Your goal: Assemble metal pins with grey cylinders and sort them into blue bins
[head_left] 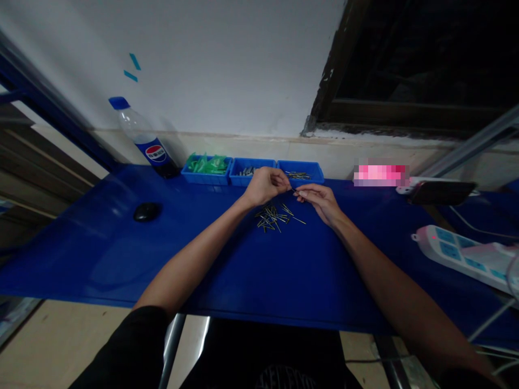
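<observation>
My left hand is closed in a pinch in front of the middle bin. Facing it, my right hand also pinches, with its fingertips almost touching the left ones. Between them shows a thin, dark, pin-like piece, gripped from both sides; its exact kind is too small to make out. Just below the hands lies a loose pile of thin brass-coloured and dark metal pins on the blue table. More slim metal pieces lie in the right blue bin.
The middle blue bin holds small grey metal parts; the left bin holds green plastic pieces. A Pepsi bottle and black mouse stand left. A power strip, cables and a phone are right.
</observation>
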Demonstrator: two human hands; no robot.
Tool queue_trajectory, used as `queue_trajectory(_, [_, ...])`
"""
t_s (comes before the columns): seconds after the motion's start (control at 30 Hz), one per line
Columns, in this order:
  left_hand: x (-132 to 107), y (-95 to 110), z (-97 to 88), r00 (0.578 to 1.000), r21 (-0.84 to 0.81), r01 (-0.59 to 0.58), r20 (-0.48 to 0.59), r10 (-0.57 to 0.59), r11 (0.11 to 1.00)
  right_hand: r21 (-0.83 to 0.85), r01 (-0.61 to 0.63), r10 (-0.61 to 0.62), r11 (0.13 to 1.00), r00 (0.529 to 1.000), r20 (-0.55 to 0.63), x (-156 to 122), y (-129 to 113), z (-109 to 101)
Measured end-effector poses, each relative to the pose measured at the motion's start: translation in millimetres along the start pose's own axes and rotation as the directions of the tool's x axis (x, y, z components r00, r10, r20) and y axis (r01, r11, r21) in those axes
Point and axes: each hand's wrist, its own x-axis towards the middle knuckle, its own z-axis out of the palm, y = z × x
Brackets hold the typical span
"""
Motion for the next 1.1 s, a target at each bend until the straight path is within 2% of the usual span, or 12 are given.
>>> queue_trajectory(0.13, [-0.5, 1.5, -2.6, 1.0, -0.006, 0.022, 0.022, -0.022, 1.0, 0.087, -0.021, 0.022, 0.996, 1.0, -0.009, -2.6, -2.2, 3.4])
queue_trajectory(0.3, [-1.3, 0.7, -5.5, 0.99, 0.043, 0.06, 0.121, -0.064, 0.997, 0.104, -0.033, 0.036, 0.994, 0.999, -0.027, -3.0, -1.7, 3.9])
queue_trajectory(0.53, [-3.3, 5.8, -7.0, 0.977, 0.223, 0.015, 0.205, -0.062, 0.975, 0.064, -0.009, 0.012, 0.998, 0.999, -0.049, -0.8, 3.2, 3.5])
queue_trajectory(0.63, [-3.3, 10.7, -12.6, 0.978, 0.395, -0.028, 0.2, -0.056, 0.918, 0.051, 0.032, -0.027, 0.998, 0.996, -0.083, -0.5, 2.5, 5.1])
queue_trajectory(0.73, [-3.9, 13.7, -17.0, 0.981, 0.574, -0.058, 0.187, -0.061, 0.817, 0.057, 0.069, -0.064, 0.996, 0.994, -0.09, -0.5, -1.6, 6.2])
queue_trajectory(0.8, [-5.0, 14.6, -15.7, 0.973, 0.633, -0.082, 0.218, -0.076, 0.77, 0.046, 0.071, -0.067, 0.996, 0.995, -0.076, -0.1, -3.4, 5.5])
queue_trajectory(0.9, [-7.8, 16.1, -5.5, 0.938, 0.605, -0.167, 0.341, -0.063, 0.778, 0.014, 0.064, -0.062, 0.998, 0.993, -0.103, 1.1, -1.2, 2.1])
queue_trajectory(0.97, [-10.1, 18.3, 5.0, 0.9, 0.52, -0.27, 0.435, 0.021, 0.811, 0.009, 0.068, -0.066, 0.998, 0.987, -0.144, 1.9, 2.3, -0.6])
queue_trajectory(1.03, [-12.6, 21.1, 15.9, 0.84, 0.413, -0.386, 0.526, 0.129, 0.825, 0.012, 0.074, -0.07, 0.997, 0.982, -0.175, 2.2, 5.1, -2.5])
queue_trajectory(1.1, [-15.2, 22.8, 25.4, 0.777, 0.342, -0.464, 0.6, 0.19, 0.817, 0.025, 0.072, -0.066, 0.997, 0.979, -0.194, 2.0, 5.7, -3.2])
